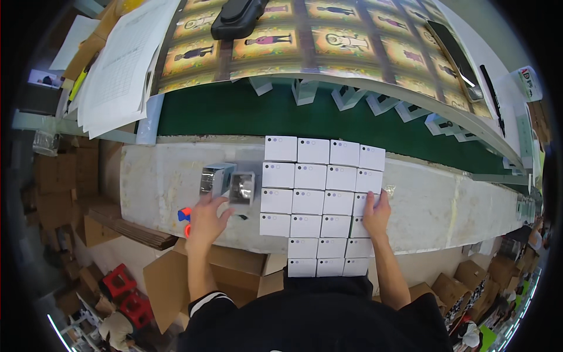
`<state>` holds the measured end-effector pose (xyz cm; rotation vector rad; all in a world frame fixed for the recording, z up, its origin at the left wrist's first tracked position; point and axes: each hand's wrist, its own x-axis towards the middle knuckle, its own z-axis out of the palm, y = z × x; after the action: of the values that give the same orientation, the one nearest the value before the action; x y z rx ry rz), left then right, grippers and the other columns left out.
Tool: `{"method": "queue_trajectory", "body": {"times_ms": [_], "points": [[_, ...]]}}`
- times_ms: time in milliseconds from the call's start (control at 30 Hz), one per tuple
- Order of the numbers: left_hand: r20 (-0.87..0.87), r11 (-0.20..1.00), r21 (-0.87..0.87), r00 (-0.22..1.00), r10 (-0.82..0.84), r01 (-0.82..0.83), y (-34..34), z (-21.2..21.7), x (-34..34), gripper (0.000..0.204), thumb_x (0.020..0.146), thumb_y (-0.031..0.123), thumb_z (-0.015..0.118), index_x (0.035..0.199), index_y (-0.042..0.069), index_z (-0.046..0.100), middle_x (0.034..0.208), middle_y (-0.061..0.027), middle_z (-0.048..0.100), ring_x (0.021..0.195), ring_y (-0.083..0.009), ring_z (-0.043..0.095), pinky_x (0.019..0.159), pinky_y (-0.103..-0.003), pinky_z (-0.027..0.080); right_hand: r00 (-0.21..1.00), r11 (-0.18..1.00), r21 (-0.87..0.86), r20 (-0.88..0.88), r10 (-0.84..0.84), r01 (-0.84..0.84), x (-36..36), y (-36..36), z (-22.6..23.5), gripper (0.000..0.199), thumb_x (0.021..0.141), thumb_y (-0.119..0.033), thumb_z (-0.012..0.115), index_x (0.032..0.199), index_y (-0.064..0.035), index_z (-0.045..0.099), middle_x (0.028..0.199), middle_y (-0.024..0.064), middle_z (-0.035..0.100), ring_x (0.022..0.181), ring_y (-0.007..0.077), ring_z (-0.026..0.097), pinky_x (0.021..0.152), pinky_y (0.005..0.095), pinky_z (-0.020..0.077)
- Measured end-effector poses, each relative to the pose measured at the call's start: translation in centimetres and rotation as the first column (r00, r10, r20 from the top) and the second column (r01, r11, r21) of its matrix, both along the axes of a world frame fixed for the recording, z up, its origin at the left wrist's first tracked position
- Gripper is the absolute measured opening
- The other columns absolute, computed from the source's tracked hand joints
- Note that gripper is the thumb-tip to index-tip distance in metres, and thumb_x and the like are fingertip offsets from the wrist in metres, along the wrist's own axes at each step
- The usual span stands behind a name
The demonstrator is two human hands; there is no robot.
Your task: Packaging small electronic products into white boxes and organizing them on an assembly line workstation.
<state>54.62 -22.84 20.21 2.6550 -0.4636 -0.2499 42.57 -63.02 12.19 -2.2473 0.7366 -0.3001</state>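
Note:
Small white boxes (308,202) lie side by side in a block of rows, each with a few dots along one edge. The block's near rows reach past the table's front edge toward my body. My right hand (377,216) holds a box at the block's right side, thumb on top and fingers along its outer side. My left hand (209,220) is open, with thumb and fingers apart. Just beyond it are a small box with a shiny dark face (216,179) and a blurred grey-white box with a silvery middle (241,189). An orange and blue tool (185,215) lies beside my left wrist.
Beyond the worktable (434,199) runs a green belt (205,111) carrying several pale boxes (347,97). Over it, a shelf with a patterned cover (281,58) bears a black device (237,20), a phone (454,58) and papers (120,76). An open carton (170,281) stands below, near red stools (136,308).

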Motion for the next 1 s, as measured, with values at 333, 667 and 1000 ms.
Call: {"method": "queue_trajectory", "body": {"times_ms": [333,667,1000], "points": [[0.595,0.976,-0.095,0.797,-0.101,0.195,-8.1,-0.5,25.2,0.049,0.086,0.036,0.065,0.125,0.008,0.056,0.121,-0.0158,0.060,0.112,-0.0293,0.057,0.094,-0.041,0.045,0.997,0.996,-0.053,0.025,-0.068,0.069,-0.1,0.2,0.7,0.028,0.093,-0.018,0.054,0.113,0.0030,0.056,0.093,0.0228,0.065,0.086,0.0353,0.064,0.076,0.0393,0.0492],[0.653,0.974,-0.028,0.742,-0.151,0.223,-10.4,-17.2,39.2,0.057,0.092,0.040,0.054,0.138,0.009,0.040,0.138,-0.0165,0.044,0.128,-0.0331,0.042,0.106,-0.044,0.034,0.999,0.998,-0.056,0.004,-0.038,0.038,0.4,1.0,0.1,0.033,0.091,-0.020,0.056,0.114,0.0042,0.055,0.097,0.0240,0.064,0.087,0.0408,0.063,0.076,0.0427,0.0501],[0.721,0.974,-0.017,0.678,-0.144,0.225,-16.8,-18.2,37.8,0.058,0.094,0.042,0.051,0.140,0.009,0.038,0.140,-0.0162,0.041,0.129,-0.0336,0.039,0.108,-0.043,0.032,0.998,0.998,-0.033,0.026,-0.059,0.060,0.3,0.7,0.0,0.033,0.090,-0.019,0.058,0.113,0.0043,0.055,0.098,0.0240,0.064,0.090,0.0405,0.063,0.077,0.0428,0.0501]]}}
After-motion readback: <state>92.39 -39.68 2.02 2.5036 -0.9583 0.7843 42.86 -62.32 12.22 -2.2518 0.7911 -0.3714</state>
